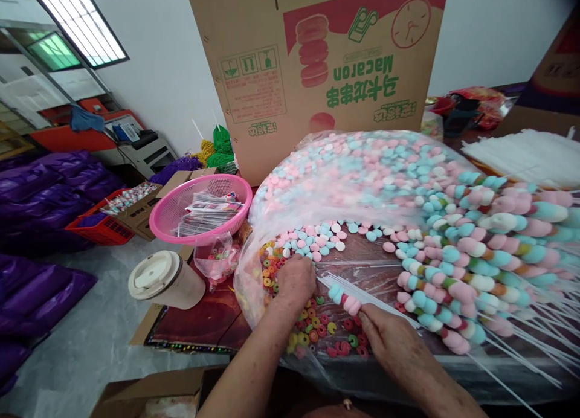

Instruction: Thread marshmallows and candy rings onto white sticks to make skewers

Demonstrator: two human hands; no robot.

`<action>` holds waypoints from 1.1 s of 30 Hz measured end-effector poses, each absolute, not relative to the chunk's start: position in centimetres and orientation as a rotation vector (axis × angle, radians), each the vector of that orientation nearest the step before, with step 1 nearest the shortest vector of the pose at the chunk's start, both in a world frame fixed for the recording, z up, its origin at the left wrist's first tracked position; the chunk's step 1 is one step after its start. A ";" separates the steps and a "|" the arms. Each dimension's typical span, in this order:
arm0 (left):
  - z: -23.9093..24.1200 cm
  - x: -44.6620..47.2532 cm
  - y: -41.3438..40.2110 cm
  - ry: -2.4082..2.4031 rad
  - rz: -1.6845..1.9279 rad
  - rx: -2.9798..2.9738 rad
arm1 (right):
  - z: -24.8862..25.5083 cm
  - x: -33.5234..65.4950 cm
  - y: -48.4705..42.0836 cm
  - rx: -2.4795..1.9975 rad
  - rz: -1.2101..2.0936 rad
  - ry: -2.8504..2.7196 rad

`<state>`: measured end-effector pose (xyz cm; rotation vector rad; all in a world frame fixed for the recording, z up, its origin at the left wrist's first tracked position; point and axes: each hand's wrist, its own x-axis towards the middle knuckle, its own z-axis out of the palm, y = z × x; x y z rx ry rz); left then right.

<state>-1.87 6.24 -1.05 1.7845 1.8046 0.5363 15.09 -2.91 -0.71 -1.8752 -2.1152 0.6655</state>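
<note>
My right hand (394, 339) grips a candy skewer (344, 299) threaded with blue, white, red and pink pieces. Under it lies a bundle of thin white sticks (367, 297). My left hand (296, 279) is curled down among small ring candies (312, 327) in yellow, orange, red and green; its fingertips are hidden, so what they pinch cannot be made out. Just beyond it are loose pink, blue and white round candies (317, 240). A large clear plastic bag (344, 188) full of the same round candies rises behind. Finished-looking candy skewers (471, 249) are piled at the right.
A tall cardboard box (317, 61) stands behind the bag. On the left are a pink basket (158, 221) of flat packets and a lidded cup (167, 279) near the table edge. White sleeves (525, 155) lie at the far right; purple bags (40, 309) fill the floor at left.
</note>
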 end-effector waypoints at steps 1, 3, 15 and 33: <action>-0.8 -1.9 6.0 1.788 0.537 1.767 | -0.7 15.1 -3.0 -1.873 0.662 -2.109; 0.0 -2.2 5.4 1.698 0.586 1.632 | -0.6 15.1 -2.9 -1.831 0.681 -2.103; 0.4 -4.3 4.2 1.086 0.973 0.538 | 0.0 14.7 -3.5 -1.710 0.564 -2.073; -0.2 -3.4 6.4 1.929 0.355 2.044 | -1.5 15.1 -3.1 -1.661 0.759 -1.854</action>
